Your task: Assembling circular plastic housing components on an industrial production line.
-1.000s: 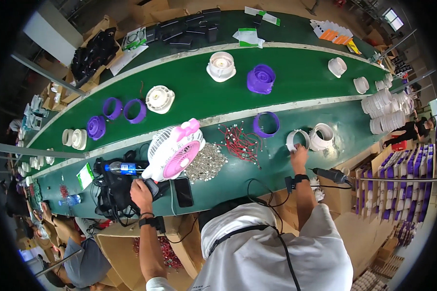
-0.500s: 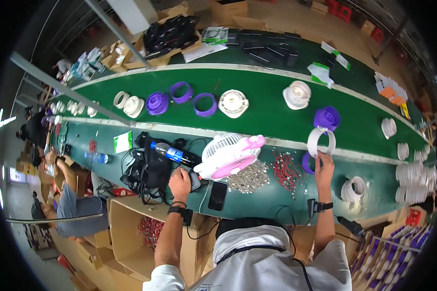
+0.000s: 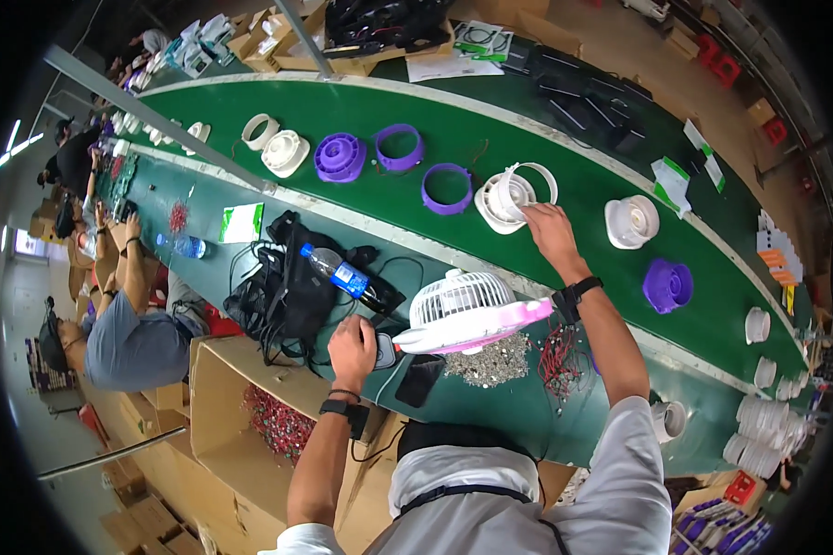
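Note:
My right hand [image 3: 553,233] reaches over the green belt, fingers closed on the lower edge of a thin white ring [image 3: 554,180]. The ring stands tilted beside and partly behind a round white housing [image 3: 503,205]; whether they touch I cannot tell. My left hand [image 3: 351,346] is closed in a fist above the near table, against a grey and orange piece [image 3: 383,351]. What its fingers hold, if anything, is hidden. A white and pink fan [image 3: 467,314] is just right of that piece, above a pile of small metal parts [image 3: 491,363].
Purple rings [image 3: 447,189], a purple housing [image 3: 668,285] and more white housings [image 3: 632,222] sit along the belt. A bottle [image 3: 347,277], a black bag [image 3: 296,291], a phone [image 3: 420,381] and red wires [image 3: 559,363] lie near me. Co-workers [image 3: 139,324] sit at left.
My right hand has moved left and farther away, carrying the white ring from beside the purple housing to the white housing. The fan has turned. My left hand stays in its place.

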### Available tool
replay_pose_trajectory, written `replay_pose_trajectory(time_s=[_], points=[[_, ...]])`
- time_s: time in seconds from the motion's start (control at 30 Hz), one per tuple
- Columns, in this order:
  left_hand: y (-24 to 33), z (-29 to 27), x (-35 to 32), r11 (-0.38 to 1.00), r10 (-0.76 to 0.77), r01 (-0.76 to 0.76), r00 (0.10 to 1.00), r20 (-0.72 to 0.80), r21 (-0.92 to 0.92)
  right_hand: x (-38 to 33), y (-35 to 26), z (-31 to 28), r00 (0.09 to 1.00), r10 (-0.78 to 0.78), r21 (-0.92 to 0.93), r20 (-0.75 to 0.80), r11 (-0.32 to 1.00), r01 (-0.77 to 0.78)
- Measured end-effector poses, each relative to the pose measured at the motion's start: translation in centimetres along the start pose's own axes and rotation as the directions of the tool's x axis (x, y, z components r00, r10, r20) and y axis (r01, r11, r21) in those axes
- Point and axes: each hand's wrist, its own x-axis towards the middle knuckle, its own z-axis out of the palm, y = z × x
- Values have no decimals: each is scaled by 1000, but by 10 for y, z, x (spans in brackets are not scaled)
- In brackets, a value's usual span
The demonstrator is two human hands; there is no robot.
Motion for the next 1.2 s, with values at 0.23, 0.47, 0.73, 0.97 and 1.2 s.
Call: replay_pose_trajectory(time_s=[0.23, 0.47, 0.73, 0.97, 1.2], points=[[-1, -2, 1, 1000, -5, 5, 1000, 10, 2, 13, 7, 37, 988, 38, 24, 151, 999, -42], [3, -4, 2, 1000, -7, 7, 1000, 23, -7, 6, 9, 28, 978, 88, 24, 189, 995, -94], [0, -3, 2, 1000, 2, -2, 1000, 3, -8, 3, 8, 20, 948, 228, 7, 221, 972, -236], [1, -5, 2, 1000, -4, 4, 1000, 3, -10, 7, 3, 21, 910, 356, -31, 211, 933, -358], [2, -2, 3, 999, -8, 8, 1000, -1, -35, 13, 18, 29, 887, 427, -99, 178, 904, -415]])
